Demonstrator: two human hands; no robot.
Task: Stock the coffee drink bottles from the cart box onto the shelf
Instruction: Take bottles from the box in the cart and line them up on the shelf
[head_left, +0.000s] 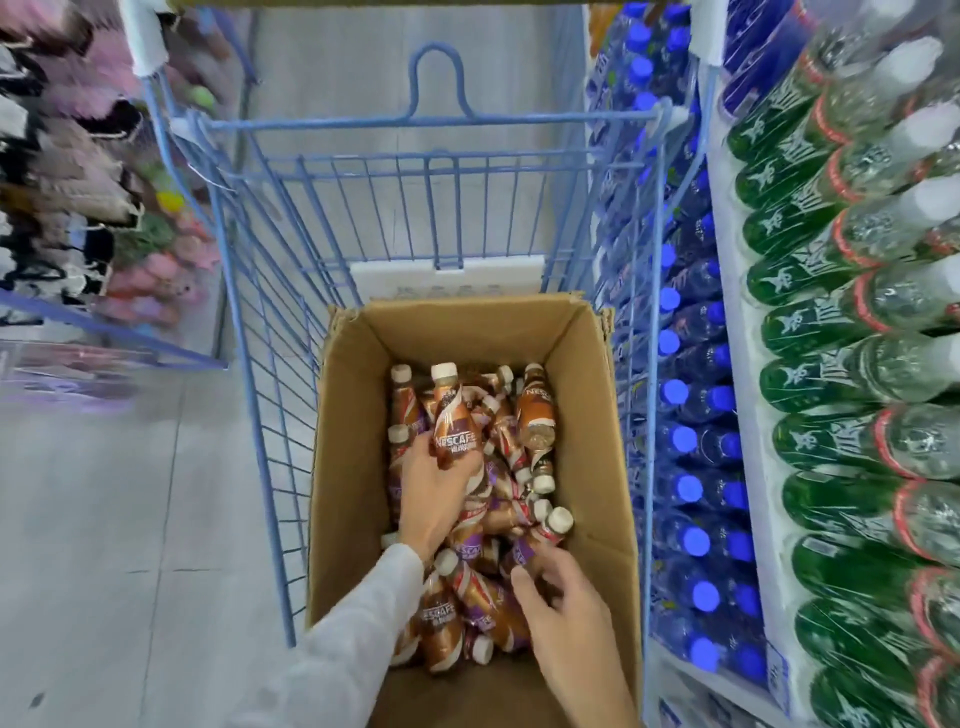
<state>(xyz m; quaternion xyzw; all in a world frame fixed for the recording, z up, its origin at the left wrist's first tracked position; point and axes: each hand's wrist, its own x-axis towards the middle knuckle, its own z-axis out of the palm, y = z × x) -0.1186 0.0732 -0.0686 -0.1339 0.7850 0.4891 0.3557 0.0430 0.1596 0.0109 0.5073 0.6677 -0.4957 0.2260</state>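
Head view. An open cardboard box (592, 415) stands in the basket of a blue wire cart (270, 322), flaps raised, and holds a loose heap of coffee drink bottles (498, 467), brown-and-white with white caps, most lying on their sides at mixed angles. The left hand (434, 493), in a pale long sleeve (353, 639), reaches into the heap from 7 o'clock and is wrapped around one bottle (451, 415), which stands nearly upright with its cap toward 12 o'clock. The right hand (563, 618), entering from 5 o'clock, rests on the heap with its fingers curled over a purple-labelled bottle (540, 538); whether it grips that bottle cannot be told. At 3 o'clock of the cart, shelves (737, 332) carry rows of blue-capped bottles (691, 441) and green-labelled clear bottles (831, 415). At 9 o'clock, blurred soft goods (78, 171) hang beside the grey floor (104, 493).
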